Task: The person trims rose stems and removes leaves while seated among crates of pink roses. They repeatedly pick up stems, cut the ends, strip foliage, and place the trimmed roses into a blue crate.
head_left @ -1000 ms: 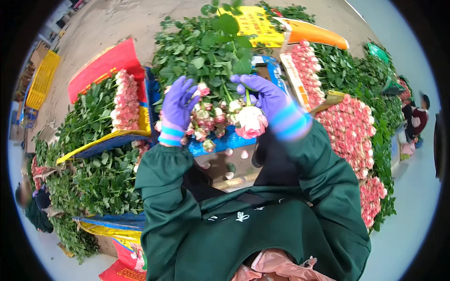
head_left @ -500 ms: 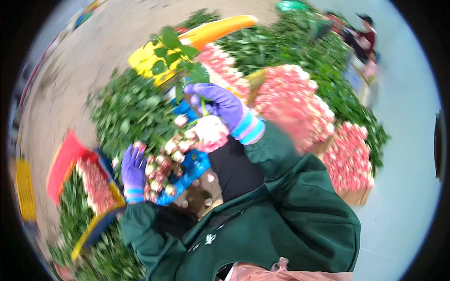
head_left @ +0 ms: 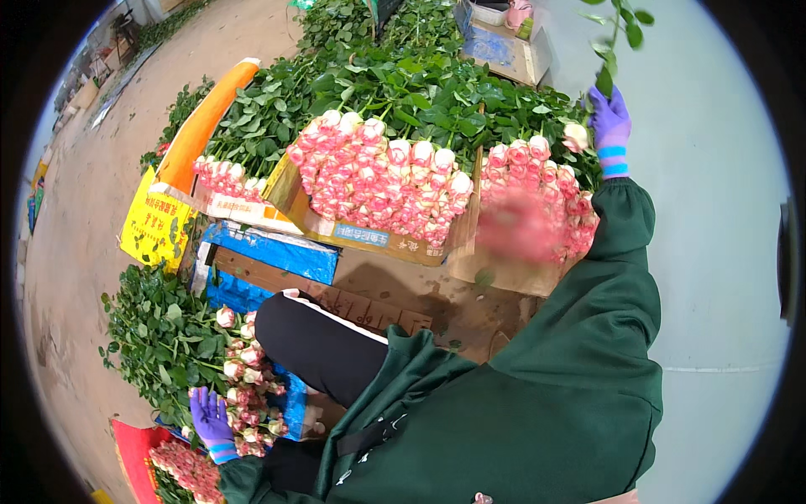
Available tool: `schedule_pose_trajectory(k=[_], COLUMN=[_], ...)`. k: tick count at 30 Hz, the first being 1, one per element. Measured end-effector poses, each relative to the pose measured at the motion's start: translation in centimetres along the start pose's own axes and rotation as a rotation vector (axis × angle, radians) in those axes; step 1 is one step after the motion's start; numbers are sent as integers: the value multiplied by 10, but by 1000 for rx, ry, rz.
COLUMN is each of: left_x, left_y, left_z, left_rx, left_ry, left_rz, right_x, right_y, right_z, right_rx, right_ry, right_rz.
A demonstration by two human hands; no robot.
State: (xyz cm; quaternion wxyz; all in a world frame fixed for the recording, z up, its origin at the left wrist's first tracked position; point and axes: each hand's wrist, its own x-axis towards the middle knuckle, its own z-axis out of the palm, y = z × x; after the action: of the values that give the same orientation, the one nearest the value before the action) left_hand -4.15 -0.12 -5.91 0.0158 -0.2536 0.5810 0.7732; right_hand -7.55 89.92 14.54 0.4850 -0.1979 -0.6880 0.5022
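Note:
At the upper right, my right hand (head_left: 610,122), in a purple glove, grips a leafy rose stem (head_left: 626,23); a pale pink rose (head_left: 576,136) is beside it, near upright rows of pink-and-white roses (head_left: 520,168) in cardboard. At lower left my left hand (head_left: 210,418), also gloved, is open with fingers spread at the edge of a loose pile of roses (head_left: 242,364) and foliage (head_left: 155,336) lying over blue sheeting (head_left: 294,403). In the centre stands a dense block of pink roses (head_left: 378,181) in a cardboard holder (head_left: 386,241).
An orange-edged box (head_left: 180,155) and a yellow sack (head_left: 155,218) are at left, above a brown board (head_left: 361,307) by my dark-clad leg (head_left: 315,340). A red sheet (head_left: 128,449) lies lower left. A cardboard tray (head_left: 504,55) is at the back, beside pale flooring (head_left: 705,252).
My view has swung right. My right hand, holding the leafy stem, has moved out to the upper right. My left hand has stayed by the loose pile, now lower left in view.

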Motion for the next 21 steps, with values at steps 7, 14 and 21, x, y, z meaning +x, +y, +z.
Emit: schedule_pose_trajectory(k=[7, 14, 21], left_x=[-5, -25, -42], left_y=[22, 32, 3], left_z=[58, 28, -27], left_rx=[121, 168, 97], left_ry=[-92, -74, -10], left_rz=[40, 121, 126], right_x=[82, 65, 40], right_y=[205, 176, 117], right_z=[-98, -42, 23], right_rx=[-655, -1340, -1080], right_ry=[-681, -1172, -629], right_rz=[343, -54, 550])
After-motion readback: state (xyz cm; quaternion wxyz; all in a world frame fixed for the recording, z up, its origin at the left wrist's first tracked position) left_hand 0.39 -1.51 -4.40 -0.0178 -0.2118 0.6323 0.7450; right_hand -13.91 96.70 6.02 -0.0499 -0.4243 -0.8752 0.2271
